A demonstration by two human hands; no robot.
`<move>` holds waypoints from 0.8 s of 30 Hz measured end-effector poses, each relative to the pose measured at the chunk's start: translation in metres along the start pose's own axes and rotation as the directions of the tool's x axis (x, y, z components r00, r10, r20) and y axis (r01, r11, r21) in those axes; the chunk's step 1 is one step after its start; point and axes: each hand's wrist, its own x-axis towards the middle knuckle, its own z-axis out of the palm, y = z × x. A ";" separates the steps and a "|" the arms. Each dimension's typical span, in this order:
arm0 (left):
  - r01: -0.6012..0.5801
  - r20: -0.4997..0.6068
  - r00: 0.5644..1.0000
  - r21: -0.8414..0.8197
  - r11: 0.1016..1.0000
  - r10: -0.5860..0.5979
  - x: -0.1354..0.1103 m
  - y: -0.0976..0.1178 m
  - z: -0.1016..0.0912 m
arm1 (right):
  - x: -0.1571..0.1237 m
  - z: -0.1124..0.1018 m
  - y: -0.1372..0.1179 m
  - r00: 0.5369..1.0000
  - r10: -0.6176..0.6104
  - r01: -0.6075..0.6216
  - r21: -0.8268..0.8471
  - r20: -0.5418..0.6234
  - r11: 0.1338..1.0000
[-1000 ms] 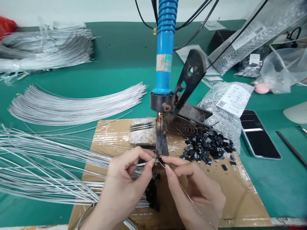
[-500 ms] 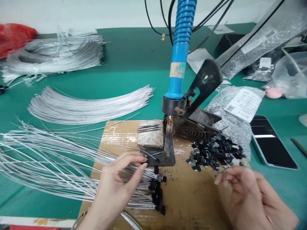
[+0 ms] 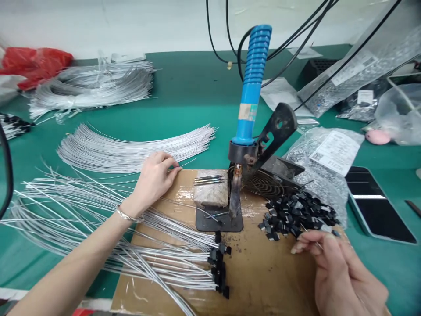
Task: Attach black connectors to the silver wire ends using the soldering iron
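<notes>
My left hand (image 3: 159,177) has its thumb and fingers pinched at the end of a single white wire (image 3: 190,163), beside the fanned bundle of white wires (image 3: 131,147). My right hand (image 3: 338,267) is closed on a thin, wire-like piece (image 3: 303,227); its exact kind cannot be made out. Just beyond that hand lies a pile of small black connectors (image 3: 296,215). Between the hands, a soldering iron (image 3: 255,83) with a blue handle rests in its black stand (image 3: 276,131), tip down. Wires ending in black connectors (image 3: 219,267) lie across the brown board (image 3: 259,281).
A pale block (image 3: 210,191) with thin rods on top sits beside the iron's tip. At right are a phone (image 3: 378,204) and a labelled plastic bag (image 3: 332,149). A tied wire bundle (image 3: 95,83) lies at the back left, and black cables (image 3: 296,33) hang overhead.
My left hand has moved up and away from the iron's base to the fanned wires. My right hand stays near the connector pile, still pinched. The view has shifted slightly.
</notes>
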 end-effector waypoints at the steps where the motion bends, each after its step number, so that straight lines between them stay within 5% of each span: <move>1: -0.008 0.013 1.000 0.015 1.000 0.008 0.003 -0.001 0.001 | 0.000 -0.001 0.001 1.000 0.021 -0.021 0.006 0.006 1.000; 15: -0.029 0.015 0.999 -0.084 0.996 0.030 -0.012 -0.020 -0.003 | 0.001 -0.003 0.002 0.996 0.084 -0.080 -0.101 0.039 0.992; 21: 0.139 -0.136 0.975 -0.235 0.962 -0.174 -0.018 -0.012 -0.016 | 0.000 -0.002 -0.002 0.997 0.071 -0.067 -0.110 0.030 0.992; 24: 0.189 -0.182 0.945 -0.373 0.908 -0.271 -0.033 -0.001 -0.035 | 0.000 -0.002 0.001 0.998 0.051 -0.052 0.027 0.021 0.998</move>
